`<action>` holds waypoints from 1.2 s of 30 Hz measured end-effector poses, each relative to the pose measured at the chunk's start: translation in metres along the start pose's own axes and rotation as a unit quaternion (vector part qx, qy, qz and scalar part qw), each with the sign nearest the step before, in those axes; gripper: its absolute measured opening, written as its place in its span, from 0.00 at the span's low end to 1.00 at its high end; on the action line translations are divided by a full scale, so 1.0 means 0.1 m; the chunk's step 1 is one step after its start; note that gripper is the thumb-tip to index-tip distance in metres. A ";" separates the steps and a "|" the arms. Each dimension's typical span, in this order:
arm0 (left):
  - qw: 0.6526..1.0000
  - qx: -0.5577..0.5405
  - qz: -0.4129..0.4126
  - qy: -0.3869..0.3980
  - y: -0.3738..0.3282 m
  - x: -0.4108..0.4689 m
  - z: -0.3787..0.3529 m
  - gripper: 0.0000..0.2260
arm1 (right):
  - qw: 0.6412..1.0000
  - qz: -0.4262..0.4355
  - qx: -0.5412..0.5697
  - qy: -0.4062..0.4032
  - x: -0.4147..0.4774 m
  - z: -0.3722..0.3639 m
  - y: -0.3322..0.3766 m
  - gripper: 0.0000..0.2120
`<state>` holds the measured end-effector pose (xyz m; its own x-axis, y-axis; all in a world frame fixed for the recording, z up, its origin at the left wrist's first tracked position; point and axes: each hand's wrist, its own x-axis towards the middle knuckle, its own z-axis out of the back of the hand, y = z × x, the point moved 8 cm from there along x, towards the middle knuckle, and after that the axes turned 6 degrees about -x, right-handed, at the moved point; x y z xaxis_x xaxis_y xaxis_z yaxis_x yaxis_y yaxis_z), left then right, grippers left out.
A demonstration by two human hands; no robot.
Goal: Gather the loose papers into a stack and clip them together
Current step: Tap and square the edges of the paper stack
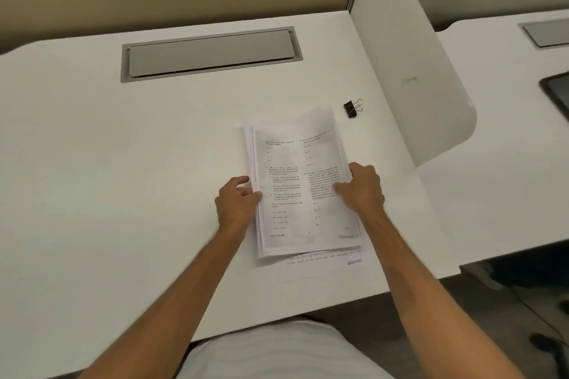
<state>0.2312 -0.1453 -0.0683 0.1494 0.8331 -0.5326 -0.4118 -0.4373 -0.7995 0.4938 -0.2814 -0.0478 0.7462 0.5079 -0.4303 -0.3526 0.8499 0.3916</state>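
Note:
A stack of printed white papers (292,169) lies on the white desk (123,163), its sheets slightly fanned at the left and bottom edges. My left hand (237,203) grips the stack's left edge, thumb on top. On the right edge sits my right hand (360,188), with the fingers curled over the top sheet. One sheet with "SPEED POST" print (354,261) sticks out below the stack. A black binder clip (352,108) with silver handles lies on the desk just beyond the stack's far right corner, untouched.
A grey cable tray lid (212,54) is set into the desk at the back. A white divider panel (415,71) rises on the right. Beyond it, a neighbouring desk holds a dark device (557,95). The desk's front edge runs close to my body.

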 end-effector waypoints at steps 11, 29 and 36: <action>0.993 -0.086 0.085 0.010 -0.08 0.04 -0.04 0.13 | 0.992 -0.071 0.095 0.030 0.01 -0.05 0.12 0.23; 0.984 -0.123 0.124 -0.046 0.01 0.18 0.32 0.10 | 0.970 -0.123 0.195 0.080 0.09 -0.27 0.28 0.17; 0.975 -0.145 0.164 0.018 -0.03 0.18 0.23 0.11 | 0.969 -0.116 0.199 0.091 0.13 -0.36 0.35 0.15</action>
<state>0.2144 -0.1211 -0.0698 0.0868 0.6217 -0.7784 -0.1712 -0.7605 -0.6264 0.4709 -0.2396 -0.0693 0.6541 0.3577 -0.6666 0.0848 0.8409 0.5344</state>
